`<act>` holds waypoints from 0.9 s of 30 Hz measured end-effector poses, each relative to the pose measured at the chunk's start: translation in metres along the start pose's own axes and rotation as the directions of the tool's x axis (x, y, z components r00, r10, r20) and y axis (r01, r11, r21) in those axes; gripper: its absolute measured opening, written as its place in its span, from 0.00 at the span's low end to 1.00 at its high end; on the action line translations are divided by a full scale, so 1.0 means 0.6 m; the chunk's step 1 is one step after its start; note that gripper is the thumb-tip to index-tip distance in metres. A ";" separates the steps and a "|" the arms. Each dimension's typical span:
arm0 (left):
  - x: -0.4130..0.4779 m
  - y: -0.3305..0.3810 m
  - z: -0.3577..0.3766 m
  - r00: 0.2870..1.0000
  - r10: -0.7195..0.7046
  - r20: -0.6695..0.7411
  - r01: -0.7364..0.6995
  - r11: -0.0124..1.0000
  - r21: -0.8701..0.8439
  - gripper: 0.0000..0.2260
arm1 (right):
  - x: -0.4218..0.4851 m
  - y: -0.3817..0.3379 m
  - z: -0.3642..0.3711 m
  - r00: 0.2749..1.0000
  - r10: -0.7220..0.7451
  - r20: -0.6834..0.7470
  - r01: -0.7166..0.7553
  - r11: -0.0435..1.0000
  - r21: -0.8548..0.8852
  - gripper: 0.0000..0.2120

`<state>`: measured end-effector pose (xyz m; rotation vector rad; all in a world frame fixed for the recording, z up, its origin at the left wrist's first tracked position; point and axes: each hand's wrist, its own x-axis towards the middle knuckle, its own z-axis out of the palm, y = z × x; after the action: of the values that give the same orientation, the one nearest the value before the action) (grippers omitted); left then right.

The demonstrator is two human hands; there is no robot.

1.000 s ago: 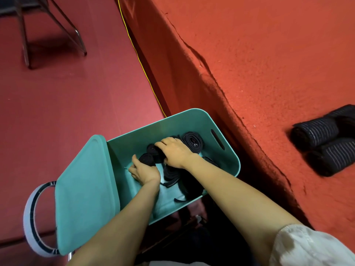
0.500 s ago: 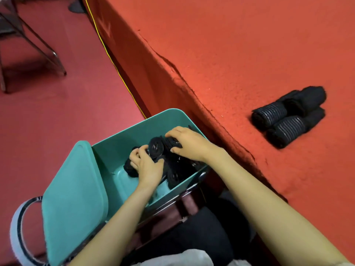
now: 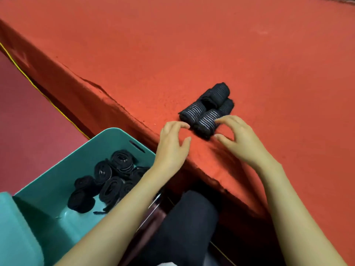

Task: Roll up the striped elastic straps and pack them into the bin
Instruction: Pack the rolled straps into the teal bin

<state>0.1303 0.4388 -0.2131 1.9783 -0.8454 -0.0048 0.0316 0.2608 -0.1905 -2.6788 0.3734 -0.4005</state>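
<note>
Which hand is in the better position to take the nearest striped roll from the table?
Probably the right hand: its fingers arch over the nearest striped roll, with the thumb by its near end. The left hand is beside that roll, no finger over it, though it is closer to the bin.

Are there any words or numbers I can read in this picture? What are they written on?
None: no words, numbers, labels or signs can be read anywhere.
The rolled straps on the red table have only pale stripes, no writing.
The teal bin and its lid are plain.
</note>
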 end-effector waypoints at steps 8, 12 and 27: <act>0.132 0.024 0.057 0.959 -0.255 0.122 0.238 0.961 0.137 0.22 | 0.016 0.023 0.005 0.931 0.362 -0.055 -0.341 0.911 0.231 0.21; 0.166 0.021 0.059 0.897 -0.355 0.263 0.311 0.930 0.195 0.20 | 0.041 0.001 0.039 0.869 0.495 -0.013 -0.466 0.826 0.317 0.24; 0.041 0.031 -0.066 0.912 -0.232 0.339 0.278 0.956 -0.093 0.19 | -0.009 -0.070 0.031 0.972 0.231 -0.035 -0.163 0.780 0.603 0.28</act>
<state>0.1520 0.4497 -0.1690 1.9689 -0.7607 -0.5440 0.0412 0.3062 -0.1902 -1.9795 0.4645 -0.5020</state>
